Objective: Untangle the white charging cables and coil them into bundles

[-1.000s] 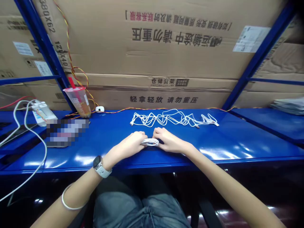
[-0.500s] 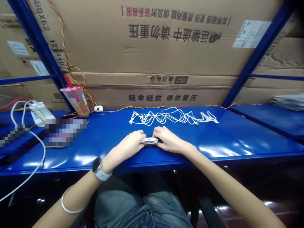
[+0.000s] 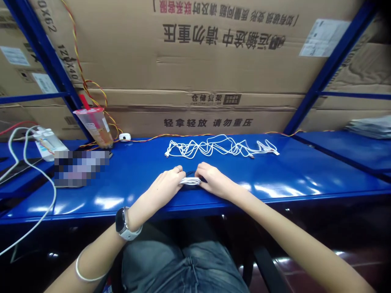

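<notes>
A small coiled bundle of white cable is held level between my two hands, just above the front part of the blue shelf. My left hand pinches its left end between thumb and fingers. At the right end, my right hand is closed on the same bundle, fingertips curled over it. A thin dark strand or shadow shows behind the coil; I cannot tell which. Beyond my hands, loose white cables lie in tangled loops across the shelf.
On the left stand a drink cup with a red straw, a white charger-like block with cables, and a blurred flat device. A small white case sits near the cardboard at the back. Blue posts frame the sides.
The view has shifted slightly. Both hands keep their hold on the coiled cable with little movement, and the dark strand or shadow behind it shows more.
</notes>
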`<state>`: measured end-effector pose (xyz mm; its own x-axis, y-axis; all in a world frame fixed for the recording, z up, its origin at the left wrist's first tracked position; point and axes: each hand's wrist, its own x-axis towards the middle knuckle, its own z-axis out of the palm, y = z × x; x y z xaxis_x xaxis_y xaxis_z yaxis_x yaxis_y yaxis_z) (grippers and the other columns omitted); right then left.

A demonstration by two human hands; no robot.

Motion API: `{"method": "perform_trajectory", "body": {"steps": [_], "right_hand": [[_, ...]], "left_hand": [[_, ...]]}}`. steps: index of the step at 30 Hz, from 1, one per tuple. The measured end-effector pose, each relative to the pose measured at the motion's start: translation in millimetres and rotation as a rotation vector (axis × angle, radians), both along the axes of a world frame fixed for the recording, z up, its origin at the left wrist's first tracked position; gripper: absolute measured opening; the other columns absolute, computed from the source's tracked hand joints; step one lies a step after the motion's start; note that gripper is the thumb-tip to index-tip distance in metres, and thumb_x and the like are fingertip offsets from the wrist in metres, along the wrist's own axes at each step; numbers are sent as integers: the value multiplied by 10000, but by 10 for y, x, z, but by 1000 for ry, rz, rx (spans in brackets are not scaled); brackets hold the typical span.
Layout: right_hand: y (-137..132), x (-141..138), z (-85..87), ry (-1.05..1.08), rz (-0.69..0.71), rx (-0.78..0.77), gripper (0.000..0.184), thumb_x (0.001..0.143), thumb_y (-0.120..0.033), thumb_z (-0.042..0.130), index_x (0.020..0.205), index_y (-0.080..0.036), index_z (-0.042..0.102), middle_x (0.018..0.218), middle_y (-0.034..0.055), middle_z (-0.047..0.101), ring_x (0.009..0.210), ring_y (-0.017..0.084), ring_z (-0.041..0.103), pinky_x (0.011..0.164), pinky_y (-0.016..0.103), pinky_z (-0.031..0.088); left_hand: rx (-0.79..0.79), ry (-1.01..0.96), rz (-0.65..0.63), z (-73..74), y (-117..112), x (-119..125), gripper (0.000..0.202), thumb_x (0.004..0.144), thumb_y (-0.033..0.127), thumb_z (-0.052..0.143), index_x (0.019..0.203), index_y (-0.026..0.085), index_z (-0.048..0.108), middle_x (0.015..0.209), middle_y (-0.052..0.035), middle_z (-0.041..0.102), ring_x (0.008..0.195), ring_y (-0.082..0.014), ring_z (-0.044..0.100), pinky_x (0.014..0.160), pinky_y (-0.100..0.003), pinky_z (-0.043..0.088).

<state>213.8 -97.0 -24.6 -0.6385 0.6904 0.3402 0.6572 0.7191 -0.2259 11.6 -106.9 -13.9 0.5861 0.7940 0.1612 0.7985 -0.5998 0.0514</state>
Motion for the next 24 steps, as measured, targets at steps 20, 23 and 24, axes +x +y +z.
{"method": "perform_trajectory", "body": {"steps": [20, 23, 24], "right_hand": [[-95, -121, -43, -131, -145, 78, 148, 856, -40, 463, 785, -133, 554, 887, 102, 568, 872, 206, 493, 771, 317, 424], [-101, -134, -55, -125, -158, 89, 166, 897, -83, 445, 779, -130, 553, 880, 111, 569, 852, 208, 490, 764, 325, 423], [-102, -139, -63, -125, -164, 97, 175, 908, -99, 442, 777, -131, 554, 877, 112, 570, 846, 209, 489, 763, 328, 421]], "left_hand": [[2, -42, 105, -168, -166, -9, 209, 902, 142, 404, 968, 168, 601, 1115, -89, 582, 893, -193, 631, 766, -276, 478], [-2, -41, 112, -169, -204, -10, 217, 900, 146, 412, 998, 171, 604, 1140, -97, 577, 903, -196, 634, 774, -283, 484], [-3, -35, 118, -166, -219, -7, 222, 899, 146, 413, 1009, 170, 604, 1150, -101, 574, 908, -197, 635, 776, -284, 486]]}}
